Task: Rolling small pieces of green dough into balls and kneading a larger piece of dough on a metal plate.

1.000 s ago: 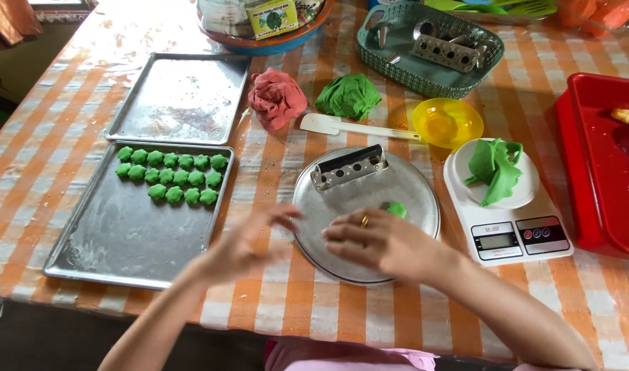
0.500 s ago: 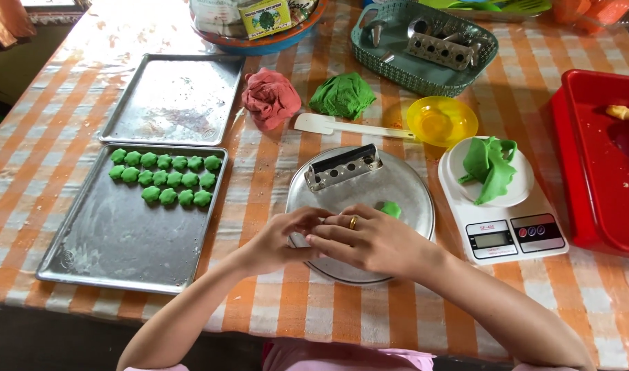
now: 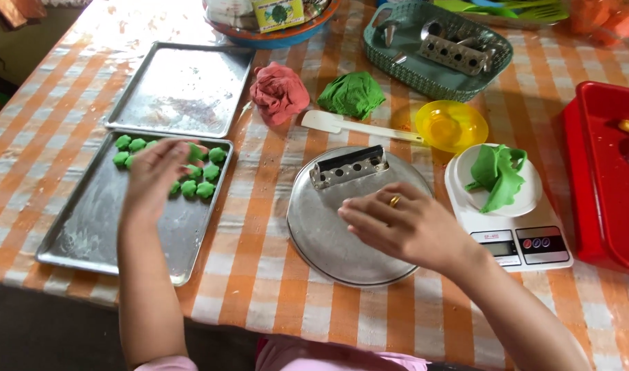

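Left hand [image 3: 156,180]: over the near tray [image 3: 87,233], fingers spread and slightly curled, above the dough balls [image 3: 194,180]. Can't tell if it pinches one; a green bit shows at the fingertips.
Right hand [image 3: 404,223]: over the round pan [image 3: 328,240], fingers loosely out, palm down, ring on one finger. Can't tell if anything's under it.
Dough balls: small green ones in rows at the far end of the near tray, some hidden by the left hand. They lie just under and right of its fingertips; rows run left-right.
Nearer hand: left, right on top of them. Right hand is well apart, across a strip of tabletop [image 3: 259,261].
Metal mould [image 3: 349,166]: at the pan's far edge, long axis left-right w/ slight tilt, just beyond the right hand.
Far tray [image 3: 180,89]: bare, floury, touching the near tray's far edge.
Dough lumps: red [image 3: 279,93] and green [image 3: 352,94], side by side, far of the pan.
Scraper [image 3: 359,126]: white, lies left-right between the lumps and the pan.
Scale [image 3: 514,223]: right of the pan, w/ a white dish of green dough [image 3: 499,175].
Yellow bowl [image 3: 450,125]: far of the scale.
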